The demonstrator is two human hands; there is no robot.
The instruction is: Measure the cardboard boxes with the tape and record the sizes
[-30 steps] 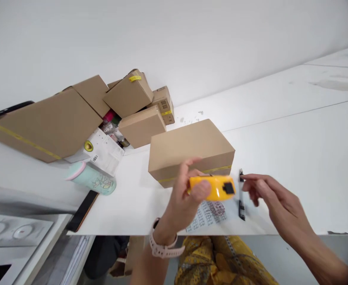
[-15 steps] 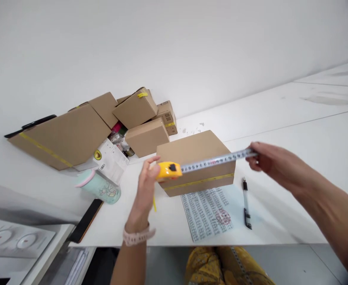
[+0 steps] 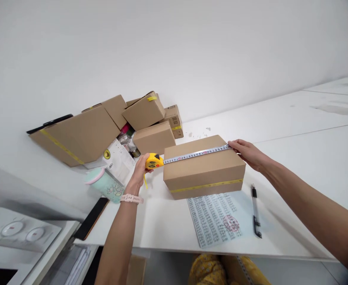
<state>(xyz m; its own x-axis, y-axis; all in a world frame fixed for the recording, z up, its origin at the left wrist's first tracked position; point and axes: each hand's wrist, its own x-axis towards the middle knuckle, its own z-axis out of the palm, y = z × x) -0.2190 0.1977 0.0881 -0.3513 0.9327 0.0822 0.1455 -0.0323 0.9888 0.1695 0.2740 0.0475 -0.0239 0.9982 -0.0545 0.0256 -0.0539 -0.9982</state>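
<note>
"What is your left hand (image 3: pixel 141 170) holding?"

"My fingers are closed around a yellow plastic tape measure (image 3: pixel 154 161), a rounded, glossy case, just beyond the left end of the brown cardboard box (image 3: pixel 203 170). A pale pink strap (image 3: pixel 131 198) circles my wrist."

"And your right hand (image 3: pixel 246 152)?"

"Nearly closed: I'm pinching the end of the silvery metal blade (image 3: pixel 196 155) at the box's right top edge. The thin, numbered strip runs straight along the smooth, matt top."

"Where does the box sit?"

"On the smooth white bench (image 3: pixel 162 225), set back from the front edge. It's a long block with crisp corners, and yellow tape (image 3: pixel 206 185) runs along its near side."

"Anything close by?"

"A flat, pale blue printed sheet (image 3: pixel 213 219) with a round red stamp lies between the box and the front edge. Right of the print lies a slim clear-and-black pen (image 3: pixel 255 213). Towards the bench's left edge is a mint-green tumbler (image 3: pixel 107 186) with a pink rim."
</note>
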